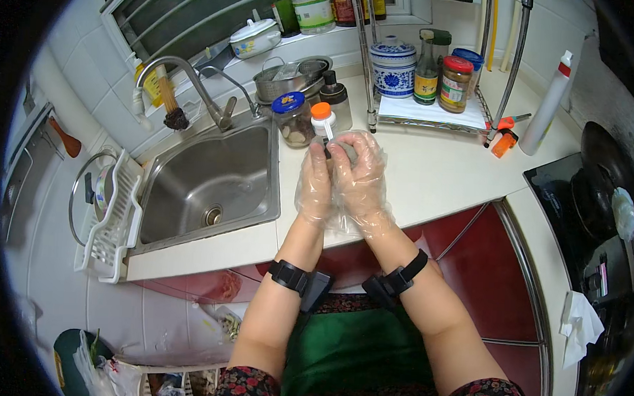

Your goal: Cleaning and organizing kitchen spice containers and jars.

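Both my hands are in clear, loose plastic gloves and held together over the front of the white countertop [429,181]. My right hand [360,173] curls its fingers around a small grey object [346,150], mostly hidden by the fingers. Against its other side rests my left hand [315,179], fingers nearly straight. A thin white piece [328,131] shows just beyond the fingertips; I cannot tell whether it belongs to the held object. Just behind the hands stand a white bottle with an orange cap [323,116] and a glass jar with a blue lid [292,120].
A stainless steel sink [190,176] with a curved faucet [195,78] lies left, beside a white dish rack [114,215]. A wire shelf [432,121] holds jars and bottles. At right are an orange-handled tool [505,142], a spray can [549,107] and a wok [609,179].
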{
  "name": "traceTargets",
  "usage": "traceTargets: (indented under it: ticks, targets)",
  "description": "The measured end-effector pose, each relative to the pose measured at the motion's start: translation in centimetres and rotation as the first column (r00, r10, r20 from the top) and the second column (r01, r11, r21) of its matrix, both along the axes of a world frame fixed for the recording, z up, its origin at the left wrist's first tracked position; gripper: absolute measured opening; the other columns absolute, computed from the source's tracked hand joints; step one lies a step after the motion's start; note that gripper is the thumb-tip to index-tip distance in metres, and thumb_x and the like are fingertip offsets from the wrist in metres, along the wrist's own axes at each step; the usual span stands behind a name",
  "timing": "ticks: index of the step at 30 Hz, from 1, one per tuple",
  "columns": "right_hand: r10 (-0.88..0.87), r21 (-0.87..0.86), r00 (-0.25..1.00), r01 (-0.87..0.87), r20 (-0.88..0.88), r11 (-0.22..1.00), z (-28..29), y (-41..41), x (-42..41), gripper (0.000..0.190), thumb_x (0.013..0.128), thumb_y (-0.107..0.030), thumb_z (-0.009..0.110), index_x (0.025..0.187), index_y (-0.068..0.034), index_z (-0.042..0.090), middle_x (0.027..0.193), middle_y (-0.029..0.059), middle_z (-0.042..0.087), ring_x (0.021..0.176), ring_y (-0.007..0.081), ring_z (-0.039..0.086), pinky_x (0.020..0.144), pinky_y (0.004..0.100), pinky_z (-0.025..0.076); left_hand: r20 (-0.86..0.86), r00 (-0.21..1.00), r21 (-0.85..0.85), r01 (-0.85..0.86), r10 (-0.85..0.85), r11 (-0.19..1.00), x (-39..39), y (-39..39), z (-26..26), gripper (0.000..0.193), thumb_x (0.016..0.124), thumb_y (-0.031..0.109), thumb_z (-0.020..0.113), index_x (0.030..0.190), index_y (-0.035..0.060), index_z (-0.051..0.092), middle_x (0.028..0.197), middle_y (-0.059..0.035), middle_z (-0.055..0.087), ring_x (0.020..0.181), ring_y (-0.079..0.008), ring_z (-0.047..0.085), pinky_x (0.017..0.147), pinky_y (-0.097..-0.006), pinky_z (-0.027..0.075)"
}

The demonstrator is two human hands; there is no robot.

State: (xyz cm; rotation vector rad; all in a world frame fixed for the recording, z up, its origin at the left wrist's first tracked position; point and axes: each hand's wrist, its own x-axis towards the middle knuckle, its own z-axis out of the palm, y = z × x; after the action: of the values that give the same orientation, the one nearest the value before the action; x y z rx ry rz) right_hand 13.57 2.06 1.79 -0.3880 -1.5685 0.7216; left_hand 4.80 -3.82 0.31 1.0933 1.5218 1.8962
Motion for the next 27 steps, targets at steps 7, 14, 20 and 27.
traceTargets:
  ticks: [7, 14, 20, 27]
  targets:
    - [0.194, -0.487, 0.969, -0.245, -0.155, 0.838, -1.6, 2.2, -0.6, 0.022, 0.098, -0.023, 0.068, 0.104, -0.002, 0.065, 0.094, 0.0075, 0.069, 0.082, 0.0175, 0.063, 0.075, 0.0337, 0.050, 0.299, 0.946, 0.113, 0.091, -0.121, 0.989, -0.2, 1.7, -0.4, 0.072, 0.101, 0.068, 0.040, 0.130, 0.0047, 0.057, 0.105, -0.0063, 0.066, 0.094, -0.0146, 0.063, 0.082, -0.0303, 0.051]
    - [0.217, -0.707, 0.905, -0.421, -0.365, 0.568, -1.9, 2.6, -0.3, 0.032, 0.102, -0.033, 0.063, 0.118, -0.005, 0.062, 0.099, 0.0043, 0.065, 0.084, 0.0134, 0.059, 0.067, 0.0277, 0.048, 0.428, 0.859, 0.208, 0.210, -0.282, 0.955, -0.5, 0.3, -0.2, 0.069, 0.101, 0.064, 0.049, 0.128, 0.0014, 0.057, 0.112, -0.0080, 0.065, 0.102, -0.0189, 0.062, 0.088, -0.0321, 0.050]
    - [0.131, -0.745, 0.805, -0.587, -0.579, 0.316, -0.4, 2.3, 0.9, 0.039, 0.100, -0.030, 0.063, 0.135, -0.015, 0.054, 0.121, 0.0049, 0.059, 0.108, 0.0226, 0.055, 0.087, 0.0447, 0.047, -0.197, 0.961, 0.206, -0.153, 0.195, 0.966, -0.4, 1.2, -1.3, 0.069, 0.086, 0.043, 0.082, 0.130, -0.0029, 0.054, 0.114, -0.0121, 0.065, 0.099, -0.0216, 0.064, 0.092, -0.0356, 0.051]
    - [0.291, -0.690, 0.850, -0.527, -0.440, 0.496, -0.7, 2.2, 1.4, 0.036, 0.098, -0.024, 0.067, 0.130, -0.010, 0.061, 0.112, 0.0070, 0.066, 0.099, 0.0208, 0.061, 0.082, 0.0361, 0.050, -0.210, 0.977, 0.008, -0.040, 0.041, 0.999, -0.1, -1.3, 0.7, 0.074, 0.080, 0.021, 0.087, 0.137, 0.0016, 0.045, 0.120, -0.0133, 0.063, 0.112, -0.0213, 0.060, 0.100, -0.0366, 0.049]
